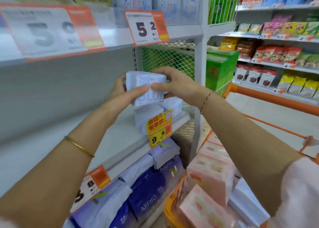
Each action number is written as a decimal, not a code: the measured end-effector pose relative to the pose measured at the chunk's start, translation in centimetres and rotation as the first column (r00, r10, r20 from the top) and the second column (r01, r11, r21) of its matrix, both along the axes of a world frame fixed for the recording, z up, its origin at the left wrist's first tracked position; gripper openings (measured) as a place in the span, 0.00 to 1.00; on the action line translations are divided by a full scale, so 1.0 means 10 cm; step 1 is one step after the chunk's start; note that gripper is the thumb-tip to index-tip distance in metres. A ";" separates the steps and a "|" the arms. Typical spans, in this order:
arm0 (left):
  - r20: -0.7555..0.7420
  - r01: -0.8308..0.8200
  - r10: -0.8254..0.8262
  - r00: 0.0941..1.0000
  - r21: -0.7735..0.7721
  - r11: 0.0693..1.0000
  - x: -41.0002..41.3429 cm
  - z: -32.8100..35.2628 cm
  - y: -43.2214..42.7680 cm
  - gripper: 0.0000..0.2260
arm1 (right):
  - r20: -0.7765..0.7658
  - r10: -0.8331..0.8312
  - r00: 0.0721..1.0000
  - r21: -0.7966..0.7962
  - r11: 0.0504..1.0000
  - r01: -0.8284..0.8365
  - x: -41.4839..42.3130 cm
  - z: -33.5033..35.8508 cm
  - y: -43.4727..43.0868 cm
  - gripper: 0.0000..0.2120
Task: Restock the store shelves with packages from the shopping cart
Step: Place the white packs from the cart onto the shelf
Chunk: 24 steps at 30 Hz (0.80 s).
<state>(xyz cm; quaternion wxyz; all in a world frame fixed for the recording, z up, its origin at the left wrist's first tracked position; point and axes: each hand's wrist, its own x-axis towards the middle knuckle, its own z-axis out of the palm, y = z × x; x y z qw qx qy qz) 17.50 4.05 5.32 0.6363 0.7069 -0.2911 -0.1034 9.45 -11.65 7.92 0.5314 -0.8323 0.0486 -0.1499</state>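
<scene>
- Now, left grip (122, 94) holds pale-blue pkg (146, 88): thumb on front, fingers behind its left edge.
- Pkg is up over middle shelf (112, 141), just above white-blue packs (148, 117) stacked behind yellow price tag (159, 127).
- Right grip (174, 84) pinches pkg's top-right corner.
- Shopping cart (269, 98) at right w/ pink packs (212, 176).

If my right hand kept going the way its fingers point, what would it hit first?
Likely the left hand, gripping the far side of the pale blue pack that the right hand also holds; beyond it the shelf's grey back panel. Depth is unclear.
</scene>
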 end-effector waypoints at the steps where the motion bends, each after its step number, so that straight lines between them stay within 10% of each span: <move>1: 0.054 -0.033 0.032 0.998 0.003 0.999 0.14 0.00 -0.01 0.24 | 0.037 -0.018 0.999 -0.042 0.999 0.019 0.14 -0.01 0.00 0.25; 9: 0.236 -0.247 0.210 0.949 0.141 0.959 0.89 -0.29 -0.19 0.32 | 0.136 -0.085 0.987 -0.390 0.911 0.132 1.16 -0.43 -0.16 0.26; 20: -0.233 -0.015 0.073 0.970 0.242 0.970 1.13 -0.94 -0.36 0.36 | -0.212 -0.104 0.972 -0.623 0.781 -0.053 1.47 -0.99 -0.41 0.20; 24: -0.224 -0.023 0.091 0.970 0.291 0.956 1.11 -0.94 -0.37 0.33 | -0.136 -0.255 0.957 -0.625 0.772 0.117 1.35 -0.91 -0.52 0.20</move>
